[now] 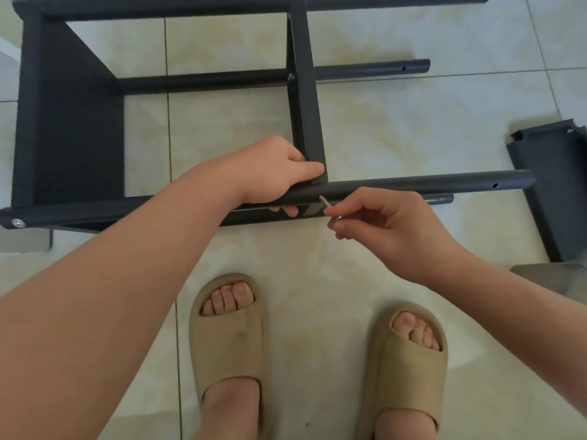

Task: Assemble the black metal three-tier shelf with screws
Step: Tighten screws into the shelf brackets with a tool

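- Slippers (226,339) are sitting at 6 o'clock.
- My left hand (270,174) is gripping the shelf (306,122).
- My right hand (390,223) is pinching the key (324,201), screwing; tight turns next.

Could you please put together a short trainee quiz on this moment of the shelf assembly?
1. True or false: the right hand pinches a thin metal tool whose tip meets the near pole.
2. What does the left hand have in its grip? A) the loose panel B) the near pole, with the thumb on the middle panel C) a slipper
3. Fill in: a screw head sits at the near pole's left end, while the hole near its right end is ___.
Key: 1 true; 2 B; 3 empty.
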The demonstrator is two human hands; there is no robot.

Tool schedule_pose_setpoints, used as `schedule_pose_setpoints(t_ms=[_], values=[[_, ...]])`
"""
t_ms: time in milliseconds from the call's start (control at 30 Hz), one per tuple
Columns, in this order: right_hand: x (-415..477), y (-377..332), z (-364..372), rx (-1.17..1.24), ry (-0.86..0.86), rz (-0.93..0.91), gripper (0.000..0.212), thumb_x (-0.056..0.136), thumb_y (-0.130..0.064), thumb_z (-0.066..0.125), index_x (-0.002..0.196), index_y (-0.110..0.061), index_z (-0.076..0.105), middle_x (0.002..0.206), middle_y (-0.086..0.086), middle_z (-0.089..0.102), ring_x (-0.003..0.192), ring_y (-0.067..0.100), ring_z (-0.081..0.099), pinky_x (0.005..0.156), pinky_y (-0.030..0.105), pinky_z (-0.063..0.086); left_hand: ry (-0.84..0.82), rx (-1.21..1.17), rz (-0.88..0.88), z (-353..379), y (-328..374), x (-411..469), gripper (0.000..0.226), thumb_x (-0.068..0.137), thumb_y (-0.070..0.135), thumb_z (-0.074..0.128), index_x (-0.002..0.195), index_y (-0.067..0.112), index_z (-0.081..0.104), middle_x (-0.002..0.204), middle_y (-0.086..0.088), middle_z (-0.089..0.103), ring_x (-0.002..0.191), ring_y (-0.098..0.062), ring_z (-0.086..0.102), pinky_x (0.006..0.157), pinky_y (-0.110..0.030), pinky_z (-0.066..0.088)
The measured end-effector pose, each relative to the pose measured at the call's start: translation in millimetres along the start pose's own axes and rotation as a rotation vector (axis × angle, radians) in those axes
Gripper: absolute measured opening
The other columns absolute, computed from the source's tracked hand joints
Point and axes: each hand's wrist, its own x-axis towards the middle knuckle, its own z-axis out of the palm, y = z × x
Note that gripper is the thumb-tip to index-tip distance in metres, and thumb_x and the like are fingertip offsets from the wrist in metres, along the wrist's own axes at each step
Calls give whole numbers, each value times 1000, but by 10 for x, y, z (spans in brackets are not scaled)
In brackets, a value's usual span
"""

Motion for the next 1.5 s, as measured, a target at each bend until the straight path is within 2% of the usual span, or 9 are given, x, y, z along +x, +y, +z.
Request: schedule_pose_setpoints(t_ms=[233,433,533,667,867,1100,1233,1400,1500], values=[[44,-7,83,-41,14,-24,27,90,-6,74,88,-32,72,77,-6,73,76,6,70,74,11,50,20,-18,12,20,-6,-8,36,101,42,52,87,14,70,65,0,73,66,-15,73,68,-32,56],[62,30,145,-55,77,-49,17,91,-8,74,99,-22,79,80,-8,76,79,7,72,80,20,56,15,-14,14,8,-14,-11,38,102,42,51,92,12,71,72,-4,75,66,-15,73,66,-31,56],[62,23,153,-32,85,-28,19,94,-6,69,104,-21,77,88,-10,76,81,-1,72,80,13,54,16,-19,10,8,-19,-4,37,101,42,51,91,13,71,70,-2,74,67,-15,73,65,-29,56],[73,-1,192,15,124,3,22,96,-5,66,99,-26,74,88,-4,76,81,5,73,82,18,57,25,-14,14,10,-22,-8,37,101,43,51,89,14,70,64,-1,72,61,-12,71,63,-29,54],[93,-9,231,13,154,16,16,97,-4,64,97,-16,74,87,-5,75,79,7,73,81,22,58,29,-19,16,23,-19,-4,37,102,42,52,89,12,69,59,0,70,57,-11,69,61,-28,53],[88,13,254,-254,198,-166,12,96,-4,64,99,-10,74,82,1,74,82,6,68,75,22,53,27,-30,8,13,-19,-10,36,101,41,52,88,12,69,61,-1,70,57,-11,69,59,-26,54],[81,11,291,-161,200,-104,11,96,-1,62,95,-8,70,81,0,74,77,6,70,73,25,54,20,-41,4,8,-24,-8,37,101,42,53,89,12,70,63,-1,71,62,-14,71,64,-29,56],[88,30,285,-327,197,-232,12,93,3,62,93,-7,67,81,-1,72,78,8,66,69,24,50,15,-43,6,8,-11,-14,36,101,41,52,88,13,70,60,2,70,57,-11,69,61,-27,54],[72,6,300,-262,201,-159,12,95,2,60,93,-8,67,82,-2,73,78,7,68,71,25,52,16,-50,6,10,-10,-15,36,101,41,53,88,12,70,62,-1,72,58,-12,69,63,-29,56]])
